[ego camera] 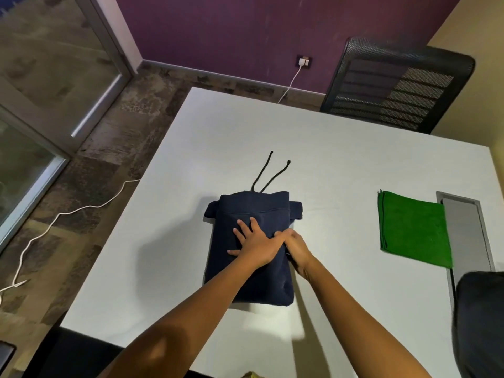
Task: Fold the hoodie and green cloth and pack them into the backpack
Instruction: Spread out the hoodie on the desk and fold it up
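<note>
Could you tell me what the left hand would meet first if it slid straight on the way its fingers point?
The left hand lies flat on the folded navy hoodie, fingers pointing to its far edge. Straight on, it would probably cross the hem band and meet the two drawstrings; beyond lies bare white table.

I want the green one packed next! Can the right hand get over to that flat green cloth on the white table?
Probably yes. The right hand rests on the folded navy hoodie, and only bare white table lies between it and the green cloth.

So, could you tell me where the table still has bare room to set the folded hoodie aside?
Bare table lies between the hoodie and the green cloth, beyond the drawstrings toward the chair, and left of the hoodie. The right edge is crowded: cloth, grey hatch, dark bag.
</note>
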A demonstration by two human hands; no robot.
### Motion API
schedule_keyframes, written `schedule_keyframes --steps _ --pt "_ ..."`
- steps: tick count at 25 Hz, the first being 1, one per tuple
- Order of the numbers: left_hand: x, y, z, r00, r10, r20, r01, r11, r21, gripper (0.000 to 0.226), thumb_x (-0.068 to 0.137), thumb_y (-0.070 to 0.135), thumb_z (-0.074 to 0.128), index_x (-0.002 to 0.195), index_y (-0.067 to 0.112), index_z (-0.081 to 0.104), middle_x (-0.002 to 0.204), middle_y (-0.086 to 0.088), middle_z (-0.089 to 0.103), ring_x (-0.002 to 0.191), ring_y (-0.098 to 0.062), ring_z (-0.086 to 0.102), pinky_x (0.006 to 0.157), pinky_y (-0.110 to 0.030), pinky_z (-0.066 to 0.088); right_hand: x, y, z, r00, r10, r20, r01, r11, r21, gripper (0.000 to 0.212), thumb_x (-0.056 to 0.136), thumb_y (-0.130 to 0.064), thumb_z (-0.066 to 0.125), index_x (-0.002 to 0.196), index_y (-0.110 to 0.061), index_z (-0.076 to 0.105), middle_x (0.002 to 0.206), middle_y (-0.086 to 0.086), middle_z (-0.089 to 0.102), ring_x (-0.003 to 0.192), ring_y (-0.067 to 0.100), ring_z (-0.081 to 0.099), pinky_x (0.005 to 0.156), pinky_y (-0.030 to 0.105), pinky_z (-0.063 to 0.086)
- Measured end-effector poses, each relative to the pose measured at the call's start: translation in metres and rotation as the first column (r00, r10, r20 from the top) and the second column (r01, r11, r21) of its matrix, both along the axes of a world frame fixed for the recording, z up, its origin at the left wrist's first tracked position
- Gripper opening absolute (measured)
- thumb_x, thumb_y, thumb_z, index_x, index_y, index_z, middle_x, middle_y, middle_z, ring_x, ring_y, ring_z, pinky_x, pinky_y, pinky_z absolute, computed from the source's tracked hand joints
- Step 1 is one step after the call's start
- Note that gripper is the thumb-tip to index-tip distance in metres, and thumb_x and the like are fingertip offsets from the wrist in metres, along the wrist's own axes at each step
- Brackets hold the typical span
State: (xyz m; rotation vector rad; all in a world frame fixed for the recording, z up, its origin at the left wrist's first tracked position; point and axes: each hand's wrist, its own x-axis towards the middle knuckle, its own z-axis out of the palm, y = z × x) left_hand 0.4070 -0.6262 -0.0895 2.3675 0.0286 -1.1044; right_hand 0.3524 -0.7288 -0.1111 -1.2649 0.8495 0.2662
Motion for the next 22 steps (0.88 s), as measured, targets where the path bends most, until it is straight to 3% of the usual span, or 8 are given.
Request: schedule_keyframes --steps 3,5,7,10,14,16,19,22 --pt "0.009 -0.004 0.018 0.984 0.174 -0.044 -0.176 0.984 -0.024 0.142 0.059 0.076 0.073 0.156 0.010 -0.006 0.165 -0.014 -0.004 0.152 -0.035 -0.002 0.117 -0.065 0.014 -0.005 0.032 0.035 0.985 0.029 0.170 -0.010 0.994 -0.112 0.012 0.097 -0.004 0.053 0.088 -0.012 0.058 0.080 -0.003 0.068 0.070 -0.001 0.067 0.061 0.014 0.051" --pt "0.014 0.007 0.027 0.956 0.294 -0.013 -0.294 0.955 -0.048 0.148 0.040 0.069 0.084 0.153 0.007 0.011 0.156 -0.015 0.030 0.142 -0.036 0.033 0.111 -0.057 0.035 -0.009 0.054 0.043 0.962 0.069 0.265 -0.034 0.990 -0.134 0.006 0.096 -0.001 0.053 0.092 -0.005 0.055 0.083 0.004 0.066 0.071 0.000 0.067 0.063 0.017 0.053" --pt "0.018 0.026 0.035 0.915 0.399 0.054 -0.392 0.913 -0.116 0.122 0.038 0.056 0.089 0.137 0.008 0.036 0.123 -0.007 0.061 0.108 -0.026 0.062 0.092 -0.041 0.052 -0.013 0.078 0.049 0.945 0.103 0.312 -0.065 0.989 -0.131 0.007 0.091 0.002 0.054 0.097 0.003 0.058 0.089 0.016 0.068 0.083 0.018 0.071 0.072 0.028 0.059" --pt "0.025 0.059 0.045 0.868 0.458 0.189 -0.436 0.888 -0.148 0.053 0.059 0.041 0.088 0.093 0.017 0.056 0.080 0.004 0.062 0.076 -0.018 0.063 0.070 -0.029 0.048 -0.018 0.105 0.055 0.916 0.213 0.341 -0.166 0.973 -0.163 0.011 0.080 0.004 0.060 0.089 0.001 0.054 0.078 0.002 0.058 0.078 0.015 0.062 0.075 0.030 0.052" --pt "0.044 0.105 0.044 0.814 0.572 0.104 -0.519 0.796 -0.311 0.035 0.071 0.036 0.083 0.091 0.011 0.067 0.091 -0.004 0.072 0.087 -0.025 0.069 0.085 -0.039 0.058 -0.021 0.125 0.051 0.767 0.505 0.396 -0.389 0.856 -0.340 0.062 0.072 -0.022 0.068 0.133 -0.023 0.056 0.118 -0.010 0.053 0.120 0.006 0.048 0.103 0.028 0.044" --pt "0.048 0.130 0.047 0.797 0.602 -0.045 -0.557 0.706 -0.438 0.037 0.073 0.025 0.084 0.103 0.007 0.072 0.101 -0.013 0.075 0.089 -0.028 0.072 0.088 -0.043 0.058 -0.020 0.124 0.049 0.816 0.395 0.422 -0.265 0.905 -0.334 0.073 0.069 -0.032 0.075 0.138 -0.030 0.052 0.131 -0.011 0.050 0.124 0.002 0.047 0.105 0.024 0.043" --pt "0.045 0.170 0.060 0.801 0.494 -0.336 -0.592 0.576 -0.564 0.046 0.075 0.020 0.084 0.116 0.007 0.069 0.112 -0.017 0.073 0.099 -0.032 0.072 0.092 -0.044 0.056 -0.021 0.094 0.042 0.936 -0.020 0.351 0.065 0.991 -0.116 0.104 0.058 -0.046 0.086 0.146 -0.026 0.034 0.143 -0.007 0.041 0.120 -0.006 0.048 0.095 0.010 0.042" --pt "0.039 0.200 0.056 0.748 0.346 -0.566 -0.661 0.453 -0.597 0.068 0.045 0.026 0.100 0.104 0.005 0.076 0.106 -0.020 0.073 0.090 -0.032 0.074 0.080 -0.043 0.061 -0.019 0.070 0.025 0.982 -0.116 0.147 0.090 0.982 0.169 0.119 0.057 -0.059 0.085 0.153 -0.028 0.021 0.152 0.000 0.039 0.131 0.019 0.052 0.108 0.038 0.045"
